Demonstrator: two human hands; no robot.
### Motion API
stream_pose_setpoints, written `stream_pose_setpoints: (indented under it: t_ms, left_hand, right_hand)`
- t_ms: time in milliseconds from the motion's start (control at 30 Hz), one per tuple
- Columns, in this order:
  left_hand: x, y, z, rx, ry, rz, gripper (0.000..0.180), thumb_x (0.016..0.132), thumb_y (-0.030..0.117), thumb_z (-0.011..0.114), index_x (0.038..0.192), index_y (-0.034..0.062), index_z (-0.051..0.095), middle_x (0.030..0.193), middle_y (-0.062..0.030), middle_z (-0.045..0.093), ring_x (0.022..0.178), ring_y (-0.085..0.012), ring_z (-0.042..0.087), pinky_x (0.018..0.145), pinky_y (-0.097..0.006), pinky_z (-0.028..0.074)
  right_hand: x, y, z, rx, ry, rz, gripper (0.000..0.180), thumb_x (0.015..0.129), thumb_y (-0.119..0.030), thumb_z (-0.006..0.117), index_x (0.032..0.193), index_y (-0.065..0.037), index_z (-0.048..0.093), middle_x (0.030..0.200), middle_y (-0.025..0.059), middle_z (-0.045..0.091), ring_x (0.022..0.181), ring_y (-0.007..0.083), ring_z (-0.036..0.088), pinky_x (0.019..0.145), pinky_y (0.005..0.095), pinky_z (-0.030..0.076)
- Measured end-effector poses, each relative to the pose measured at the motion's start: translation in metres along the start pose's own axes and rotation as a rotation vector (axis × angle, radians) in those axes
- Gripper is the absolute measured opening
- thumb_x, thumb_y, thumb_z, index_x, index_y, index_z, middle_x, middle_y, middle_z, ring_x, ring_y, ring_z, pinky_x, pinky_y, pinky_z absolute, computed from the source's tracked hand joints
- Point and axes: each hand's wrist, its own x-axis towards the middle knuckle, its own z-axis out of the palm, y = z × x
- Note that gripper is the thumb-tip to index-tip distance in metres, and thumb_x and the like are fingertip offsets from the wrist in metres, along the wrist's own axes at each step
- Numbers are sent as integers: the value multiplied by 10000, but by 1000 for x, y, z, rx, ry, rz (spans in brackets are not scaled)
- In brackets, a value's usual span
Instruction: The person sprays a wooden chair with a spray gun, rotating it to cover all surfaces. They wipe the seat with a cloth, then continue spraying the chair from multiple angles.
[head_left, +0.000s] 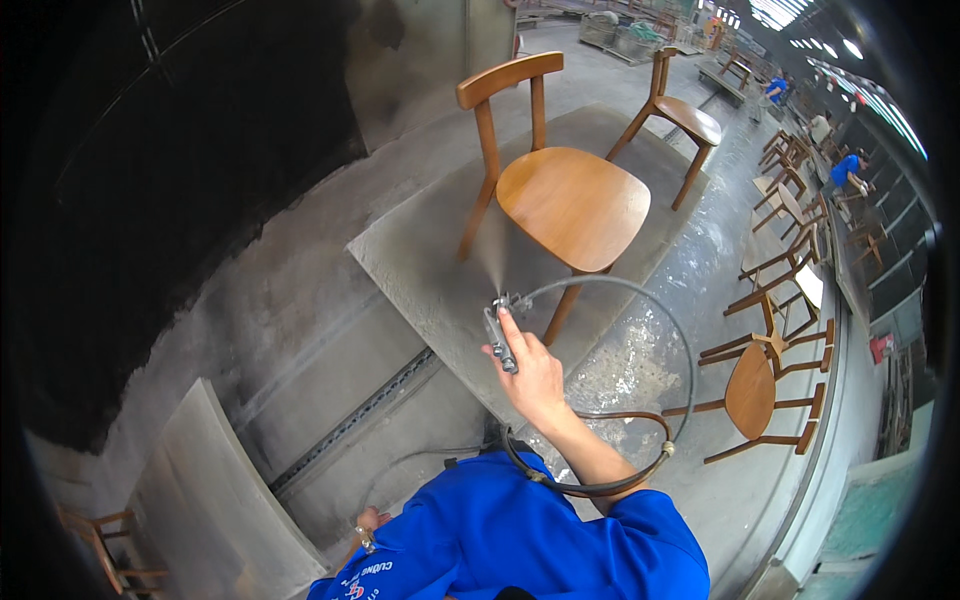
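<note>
My right hand (531, 375) is wrapped round a metal spray gun (501, 342), held in front of a brown wooden chair (575, 200). A pale cone of mist leaves its nozzle toward the chair's legs and seat edge. The chair stands upright on a grey board (430, 270). From the gun a thin hose (690, 350) loops out to the right and back under my forearm. Low beside my blue shirt is my left hand (373, 519), with a band round its wrist; its fingers are mostly hidden.
Another wooden chair (690, 118) stands farther back on the board. Several chairs, one of them a tipped chair (750, 392), line the right side. A chain track (350, 420) runs along the floor. A dark wall (190, 190) rises at left; people in blue work far off.
</note>
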Motion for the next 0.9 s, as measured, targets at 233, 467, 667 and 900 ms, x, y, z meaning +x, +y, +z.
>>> stream_pose_setpoints:
  t_ms: [233,467,667,900]
  left_hand:
    - [-6,111,44,110,-18,115,485,1012,308,464,1324,-62,478,1287,-270,601,1030,-387,636,864,-539,534]
    - [-13,155,83,206,-79,137,537,1031,350,439,1360,-73,476,1309,-271,599,1171,-416,606,982,-549,499]
    - [12,136,73,271,-135,39,529,1011,291,435,1381,-87,431,1301,-288,596,1105,-450,630,897,-566,547]
    - [32,133,75,227,-118,92,512,980,224,428,1375,-100,409,1279,-305,599,1038,-464,650,821,-572,577]
  right_hand:
    - [29,-30,-55,68,317,-178,692,827,-208,805,1450,-129,514,906,102,667,748,288,677,635,383,546]
    - [14,-40,-70,132,183,-140,679,821,-212,813,1433,-122,534,851,92,667,718,274,679,632,370,545]
    - [27,-48,-82,117,259,-288,702,786,-187,837,1419,-92,546,855,102,653,690,270,649,605,369,529]
    - [55,-40,-89,149,319,-317,712,780,-188,842,1420,-90,547,837,103,639,672,273,638,594,369,517]
